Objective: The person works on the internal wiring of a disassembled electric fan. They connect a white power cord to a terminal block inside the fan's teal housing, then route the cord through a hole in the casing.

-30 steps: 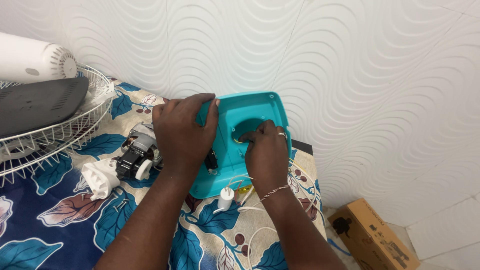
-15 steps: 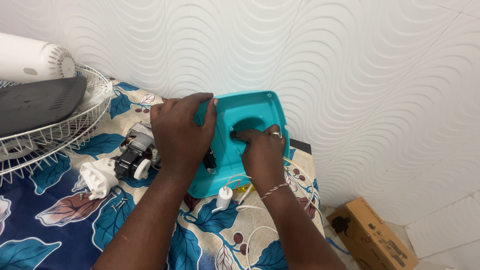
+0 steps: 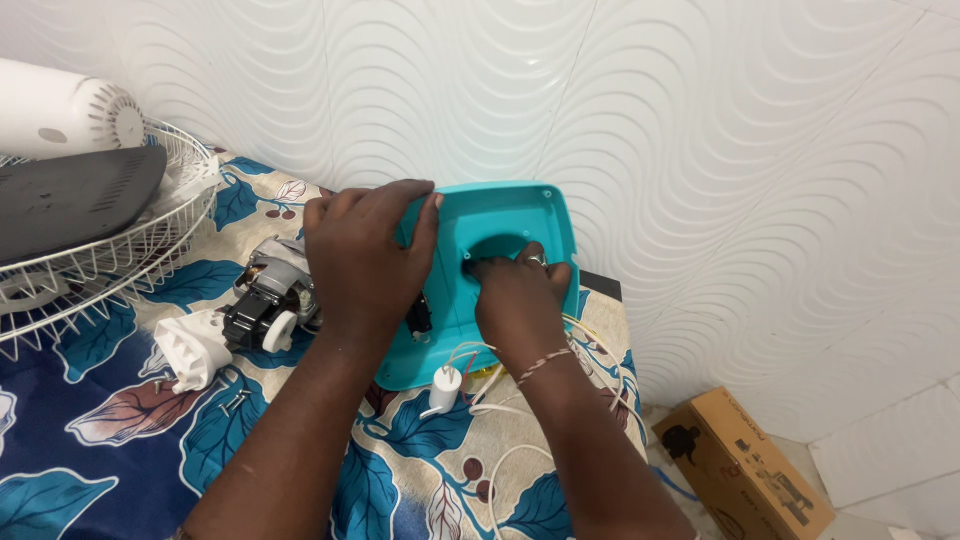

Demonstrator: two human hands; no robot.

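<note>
Teal plastic housing (image 3: pixel 500 225) lying open side up at the centre of the frame, on the blue leaf-print cloth (image 3: pixel 120 440) covering the tabletop, just below the white wavy wall panel (image 3: pixel 700 130). Left hand (image 3: pixel 370 260) spreading flat over the housing's left rim, fingers (image 3: pixel 425 215) apart and curling over the edge, gripping the rim rather than closing round it. Right hand (image 3: pixel 520 305) reaching into the housing's hollow, fingers (image 3: pixel 490 268) bunching together and pressing down inside; whether pinching anything there, impossible to tell. Ring showing on one right finger, thread bracelet (image 3: pixel 545 362) crossing the wrist.

Small white cylindrical capacitor (image 3: pixel 444 385) sitting just below the housing's lower edge, white and yellow wires (image 3: pixel 500 470) trailing from it toward the bottom of the frame. Electric motor (image 3: pixel 265 300) resting left of centre, touching or nearly touching the left wrist. White plastic cap (image 3: pixel 195 348) lying just beside the motor, lower left. White wire fan guard (image 3: pixel 100 270) occupying the left edge, dark fan blade (image 3: pixel 75 200) lying in it, white motor cover (image 3: pixel 60 110) sitting at the upper left. Brown cardboard box (image 3: pixel 745 465) standing on the floor at the lower right, well apart from the hands.
</note>
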